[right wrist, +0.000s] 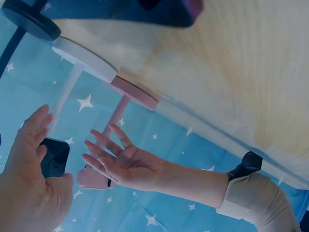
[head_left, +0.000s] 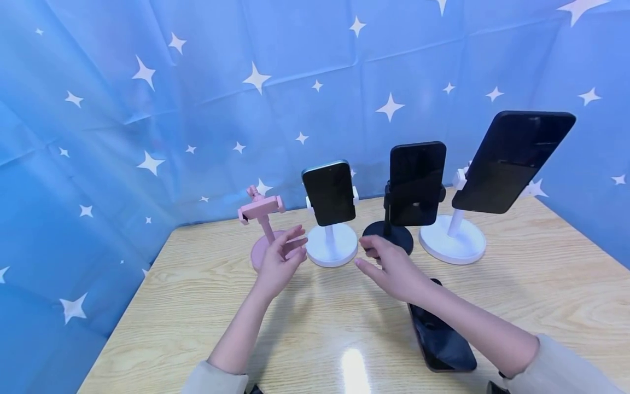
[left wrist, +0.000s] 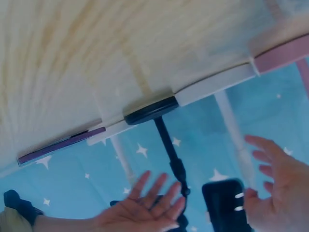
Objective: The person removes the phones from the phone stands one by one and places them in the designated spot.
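My left hand (head_left: 281, 261) is held over the table in front of the pink phone stand (head_left: 261, 208), its fingers loosely bent with nothing between them. Facing it, my right hand (head_left: 394, 267) hovers before the black phone stand (head_left: 389, 232), also holding nothing. Between the two hands and just behind them is a white phone stand (head_left: 332, 246) carrying a small phone (head_left: 331, 192). Under my right forearm a dark phone (head_left: 440, 339) lies flat on the table, partly hidden by the arm. In the right wrist view the fingers of my left hand (right wrist: 130, 164) look spread.
The black stand carries a black phone (head_left: 417, 183). Right of it, another white stand (head_left: 453, 241) bears a large, tilted dark screen (head_left: 514, 161). The pink stand's holder has no phone. A blue curtain with white stars (head_left: 221, 109) hangs behind the wooden table (head_left: 197, 306).
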A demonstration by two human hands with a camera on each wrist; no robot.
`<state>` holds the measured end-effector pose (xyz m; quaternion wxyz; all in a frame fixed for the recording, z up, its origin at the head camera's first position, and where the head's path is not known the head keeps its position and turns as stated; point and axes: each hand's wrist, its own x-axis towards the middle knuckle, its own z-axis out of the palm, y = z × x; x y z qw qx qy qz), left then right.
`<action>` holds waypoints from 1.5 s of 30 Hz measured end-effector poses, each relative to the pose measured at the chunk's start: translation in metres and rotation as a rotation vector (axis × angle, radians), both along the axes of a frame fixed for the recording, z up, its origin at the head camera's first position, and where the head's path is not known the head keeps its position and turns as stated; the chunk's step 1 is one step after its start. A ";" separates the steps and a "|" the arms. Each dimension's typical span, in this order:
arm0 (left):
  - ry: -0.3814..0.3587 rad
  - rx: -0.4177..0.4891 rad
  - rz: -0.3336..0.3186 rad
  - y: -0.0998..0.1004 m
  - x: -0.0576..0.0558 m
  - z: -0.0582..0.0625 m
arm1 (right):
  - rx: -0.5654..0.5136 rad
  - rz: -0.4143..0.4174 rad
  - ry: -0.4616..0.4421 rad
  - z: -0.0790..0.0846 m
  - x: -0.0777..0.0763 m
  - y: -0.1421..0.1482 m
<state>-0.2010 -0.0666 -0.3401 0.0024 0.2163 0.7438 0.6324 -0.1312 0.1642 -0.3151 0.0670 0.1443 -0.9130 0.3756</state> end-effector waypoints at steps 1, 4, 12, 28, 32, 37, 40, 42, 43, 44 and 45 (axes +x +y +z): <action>0.019 0.013 0.022 0.002 0.000 0.000 | -0.026 -0.006 0.018 0.001 -0.002 -0.001; 0.062 0.047 0.057 0.009 -0.003 0.005 | -0.094 -0.038 0.058 0.004 -0.009 -0.004; 0.108 0.017 0.024 0.024 -0.009 0.020 | -0.150 -0.036 0.183 0.014 -0.026 -0.008; 0.201 0.024 0.033 0.038 -0.020 0.035 | -0.180 -0.005 0.156 0.039 -0.054 -0.013; 0.223 0.048 0.022 0.040 -0.023 0.033 | -0.155 -0.033 0.179 0.038 -0.059 -0.014; 0.222 0.061 0.020 0.040 -0.024 0.032 | -0.151 -0.056 0.216 0.038 -0.062 -0.014; 0.231 0.076 0.011 0.040 -0.025 0.032 | -0.149 -0.060 0.222 0.037 -0.063 -0.015; 0.232 0.093 0.000 0.041 -0.025 0.032 | -0.143 -0.062 0.228 0.037 -0.063 -0.015; 0.233 0.101 -0.004 0.041 -0.025 0.032 | -0.138 -0.063 0.232 0.037 -0.063 -0.015; 0.232 0.112 -0.008 0.041 -0.025 0.032 | -0.132 -0.063 0.236 0.037 -0.063 -0.015; 0.231 0.119 -0.010 0.041 -0.025 0.032 | -0.125 -0.062 0.240 0.037 -0.063 -0.015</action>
